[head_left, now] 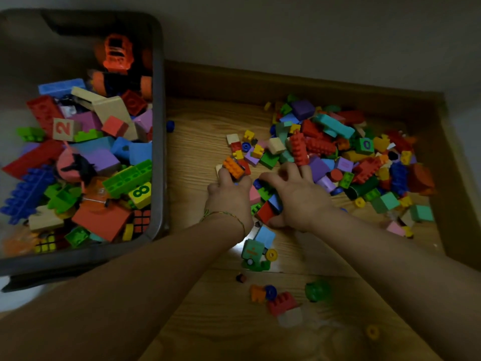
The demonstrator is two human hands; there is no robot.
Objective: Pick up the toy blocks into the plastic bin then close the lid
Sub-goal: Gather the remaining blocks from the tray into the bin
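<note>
Left hand [229, 198]: is curling its fingers round an orange studded block [233, 167], gripping it at the near edge of the pile.
Right hand [298, 198]: is lying knuckles-up just beside the left, fingers bent and thumb tucked low, clutching a cluster of blocks [269, 208] in red, blue and green between the two palms.
Red studded brick [298, 149]: is standing upright at the right fingertips; whether it is being held cannot be told.
Loose pile [351, 152]: is spreading over the wooden floor [197, 152] to the right of the hands, with strays lying between the forearms.
Plastic bin [158, 126]: is sitting open on the left, holding many blocks.
Bracelet [223, 216]: is circling the left wrist.
</note>
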